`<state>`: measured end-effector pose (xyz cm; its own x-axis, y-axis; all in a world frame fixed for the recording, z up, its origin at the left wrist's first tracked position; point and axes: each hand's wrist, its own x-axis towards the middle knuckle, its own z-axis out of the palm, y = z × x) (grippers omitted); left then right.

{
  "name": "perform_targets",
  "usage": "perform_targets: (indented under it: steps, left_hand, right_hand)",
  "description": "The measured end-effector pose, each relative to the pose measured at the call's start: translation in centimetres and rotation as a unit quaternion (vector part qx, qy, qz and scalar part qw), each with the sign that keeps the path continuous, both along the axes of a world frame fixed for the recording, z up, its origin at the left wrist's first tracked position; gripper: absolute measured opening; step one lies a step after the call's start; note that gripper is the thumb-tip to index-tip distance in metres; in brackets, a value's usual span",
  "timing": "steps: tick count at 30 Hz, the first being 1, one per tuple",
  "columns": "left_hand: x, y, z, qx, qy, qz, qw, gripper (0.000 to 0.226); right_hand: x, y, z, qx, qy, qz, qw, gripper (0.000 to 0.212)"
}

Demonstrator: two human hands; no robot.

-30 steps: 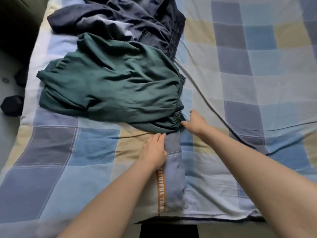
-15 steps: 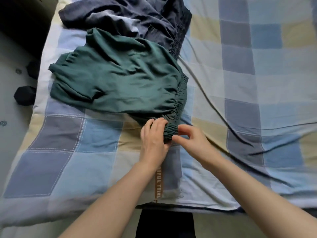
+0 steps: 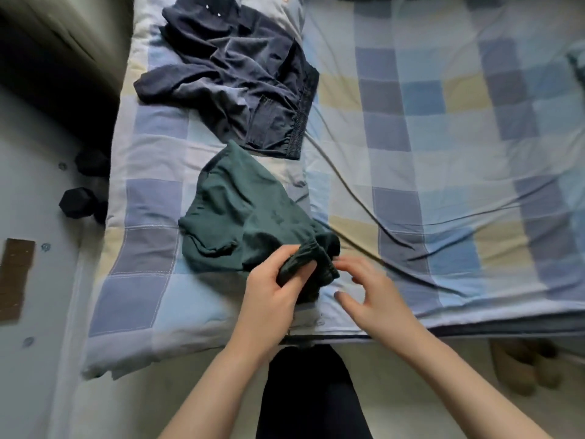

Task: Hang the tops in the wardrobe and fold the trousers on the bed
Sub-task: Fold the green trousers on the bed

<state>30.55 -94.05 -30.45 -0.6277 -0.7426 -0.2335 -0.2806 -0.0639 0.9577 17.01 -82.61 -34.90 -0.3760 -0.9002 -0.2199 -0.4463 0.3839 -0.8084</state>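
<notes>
The left hand [image 3: 274, 291] now grips the elastic waistband of the crumpled dark green fabric trousers [image 3: 243, 217], dragged nearer the checked blue bed cover's [image 3: 443, 153] front edge. The right hand [image 3: 370, 291], fingers spread, has released it. Folding is just beginning.

Left hand [image 3: 272, 289] clenched in a grip; right hand [image 3: 370, 293] spread, fingers loose.

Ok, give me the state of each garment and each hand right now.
Green trousers: crumpled, unfolded, waistband lifted off the bed.
Navy trousers: rumpled, unfolded, lying flat, untouched.
Left hand: grips the green waistband.
Right hand: fingers spread beside the waistband, holding nothing.
</notes>
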Motion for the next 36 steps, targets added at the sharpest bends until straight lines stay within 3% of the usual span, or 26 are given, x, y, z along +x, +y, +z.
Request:
perform_targets:
  steps: [6,8,10,13,14,17,22,24,27,29,32,36]
  left_hand:
    - [1.3,0.4,11.2,0.111,0.076,-0.014,0.991,0.014]
    - [2.0,0.3,14.7,0.159,0.103,0.009,0.982,0.013]
    - [2.7,-0.1,17.4,0.214,0.138,0.049,0.966,0.017]
    - [4.5,-1.5,20.6,0.234,0.177,0.101,0.951,0.021]
    - [4.9,-2.0,21.3,0.226,0.178,0.117,0.951,0.021]
    - [6.4,-3.9,21.9,0.174,0.139,0.163,0.961,0.016]
    - [7.8,-5.4,20.5,0.064,0.070,0.166,0.982,0.014]
    - [8.1,-5.7,19.9,-0.003,0.043,0.141,0.989,0.009]
    - [7.6,-5.5,18.9,-0.117,0.005,0.076,0.990,0.037]
    - [6.5,-4.4,18.4,-0.224,-0.004,-0.007,0.974,0.052]
    - [4.5,-2.7,16.9,-0.401,-0.033,-0.168,0.900,0.053]
    - [1.9,0.1,16.4,-0.354,-0.066,-0.313,0.879,0.035]
  right_hand:
    - [3.1,1.2,6.0,0.031,0.028,0.050,0.998,0.040]
    - [3.6,2.2,7.2,0.042,0.136,0.067,0.988,0.046]
    - [3.8,3.2,7.4,0.107,0.306,0.070,0.943,0.054]
    - [3.5,4.7,9.8,0.194,0.433,0.029,0.880,0.025]
    - [3.0,5.4,10.5,0.199,0.448,0.018,0.871,0.025]
    - [0.9,7.6,12.4,0.160,0.484,0.076,0.857,0.062]
    - [-1.2,10.3,16.6,0.075,0.526,0.183,0.827,0.052]
    - [-1.5,10.7,18.6,0.094,0.488,0.210,0.842,0.044]
    - [-3.0,12.6,20.9,0.092,0.371,0.148,0.912,0.042]
    - [-4.1,14.6,22.3,0.053,0.316,0.099,0.942,0.044]
    - [-5.8,17.5,24.3,0.018,0.296,0.081,0.951,0.038]
    - [-9.0,21.8,26.5,0.005,0.351,0.071,0.934,0.041]
